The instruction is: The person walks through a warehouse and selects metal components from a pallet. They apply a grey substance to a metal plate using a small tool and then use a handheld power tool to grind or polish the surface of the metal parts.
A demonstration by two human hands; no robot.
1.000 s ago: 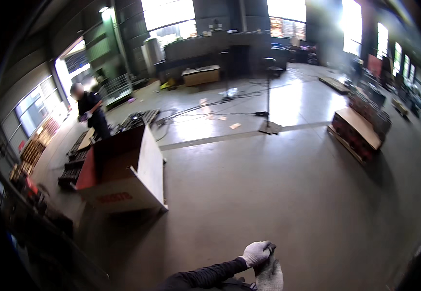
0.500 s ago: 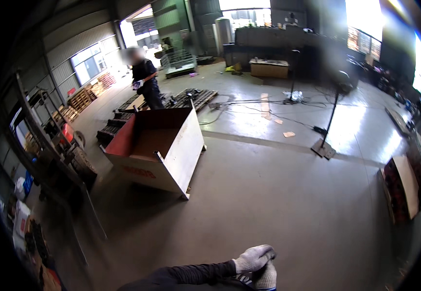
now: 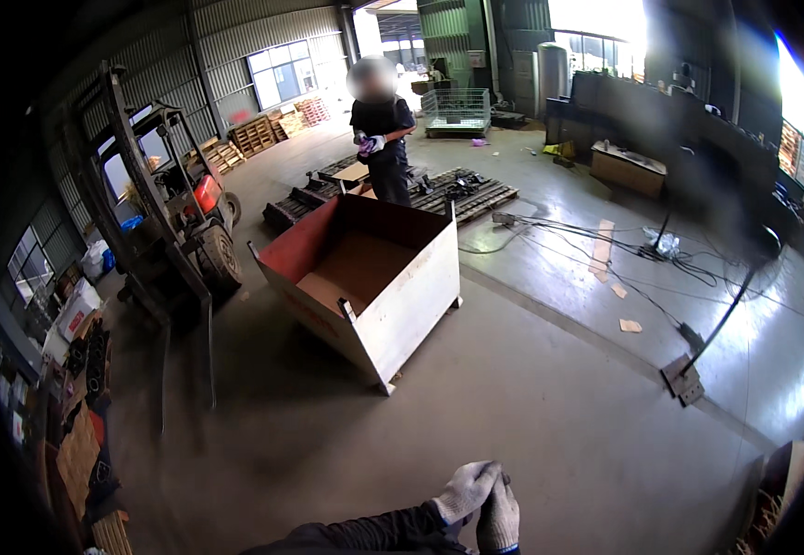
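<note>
At the bottom of the view my two hands meet, both in pale knit work gloves. My left hand comes in with a dark sleeve and curls its fingers against the right one. Upright beside it, my right hand presses its fingertips to the left hand's fingers. Both look closed; whatever may lie between them is hidden. In front of me, apart from my hands, stands a large white metal bin with a red inner wall and a brown sheet on its bottom.
Behind the bin a person in dark clothes and gloves holds something purple. A forklift stands left, forks low. Pallets with dark parts lie beyond. Cables and a stand on a metal base are right; boards lie lower left.
My view has turned left, so the bin, person and forklift sit farther right in it. My hands stay together. The person behind the bin now faces more toward me.
</note>
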